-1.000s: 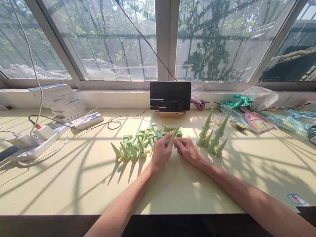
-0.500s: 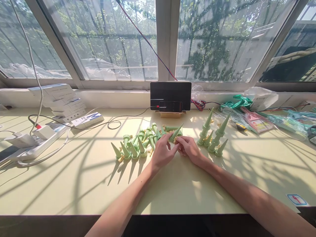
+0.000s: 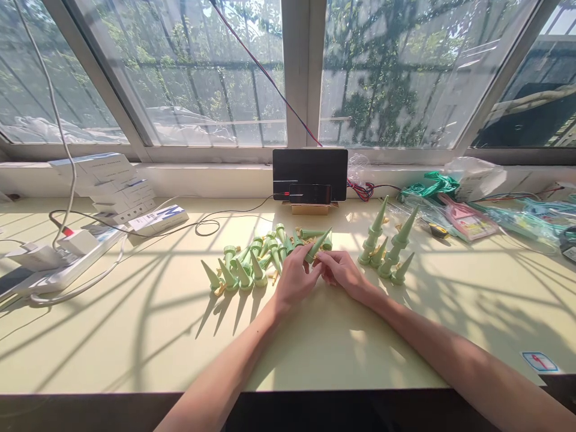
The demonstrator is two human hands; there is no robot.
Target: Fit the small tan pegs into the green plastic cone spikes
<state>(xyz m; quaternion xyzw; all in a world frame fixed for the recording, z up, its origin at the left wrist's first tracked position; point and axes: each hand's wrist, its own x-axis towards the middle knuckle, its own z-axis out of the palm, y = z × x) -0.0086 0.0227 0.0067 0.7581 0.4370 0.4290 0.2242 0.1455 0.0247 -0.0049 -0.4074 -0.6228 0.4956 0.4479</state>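
Note:
My left hand (image 3: 297, 277) is closed around a pale green plastic watering spike (image 3: 318, 245), whose cone points up and to the right. At the lower end of that spike, my right hand (image 3: 342, 273) pinches a small yellow part (image 3: 317, 255), mostly covered by the fingers. Both hands meet just above the table. Left of them lies a pile of similar green spikes (image 3: 270, 246) with yellow valve pieces. Several spikes stand point up in a row (image 3: 243, 279) at the pile's near side. To the right, more spikes (image 3: 390, 255) stand upright, some stacked on each other.
Behind the hands, a dark tablet (image 3: 310, 168) leans on a cardboard stand (image 3: 310, 209), with a phone (image 3: 310, 194) before it. White boxes (image 3: 117, 180), a power strip (image 3: 81, 264) and cables occupy the left. Plastic bags (image 3: 477, 216) and a yellow-black tool (image 3: 438, 231) lie right.
The held spike has tipped and shifted slightly down and left. My right fingers have moved a little left against its base. The other spikes remain in place.

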